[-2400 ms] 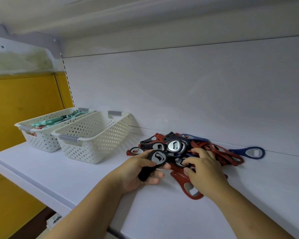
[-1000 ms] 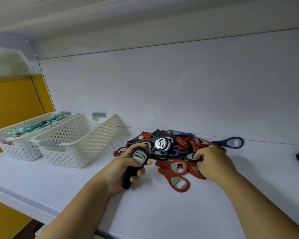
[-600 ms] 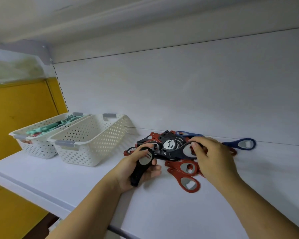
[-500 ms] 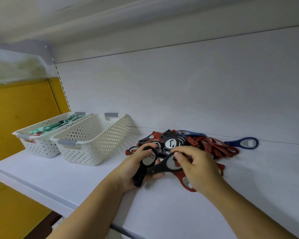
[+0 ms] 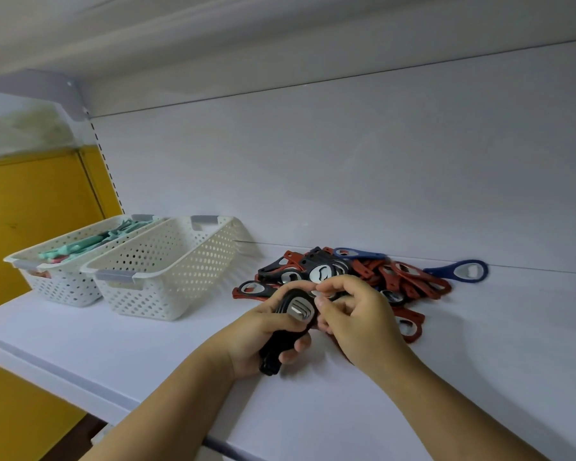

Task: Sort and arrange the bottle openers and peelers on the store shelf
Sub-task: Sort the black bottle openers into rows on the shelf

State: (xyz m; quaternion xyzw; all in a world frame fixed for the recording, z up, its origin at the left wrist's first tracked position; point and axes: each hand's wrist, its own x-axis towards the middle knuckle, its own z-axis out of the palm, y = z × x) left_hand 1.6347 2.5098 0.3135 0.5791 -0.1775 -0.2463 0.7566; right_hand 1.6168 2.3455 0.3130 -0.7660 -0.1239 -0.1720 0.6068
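Head view, looking up along the white shelf (image 5: 113, 334).

- Left hand (image 5: 263, 331): just below centre, fingers and thumb wrapped tight round the handles of the black openers (image 5: 298, 311). They look stacked, heads up toward 12 o'clock. I cannot tell how many.
- Right hand (image 5: 363, 324): at 3 o'clock of the left hand and touching it. Fingers are curled, thumb and forefinger tips drawn together against the head of the black openers. I cannot tell whether it actually pinches them.
- Pile of openers (image 5: 409, 277): on the shelf at 1 o'clock of the hands, against the back panel (image 5: 346, 178). It is mostly red, with some black and blue, all lying flat and overlapping.
- Blue opener (image 5: 463, 271): lying alone at 3 o'clock of the pile, near the back panel, ring end to the right.
- Two white perforated baskets at 9 to 10 o'clock of the hands, side by side and touching. The nearer basket (image 5: 167, 271) is well apart from the pile. The farther basket (image 5: 24, 261) holds the teal peelers (image 5: 90, 244).
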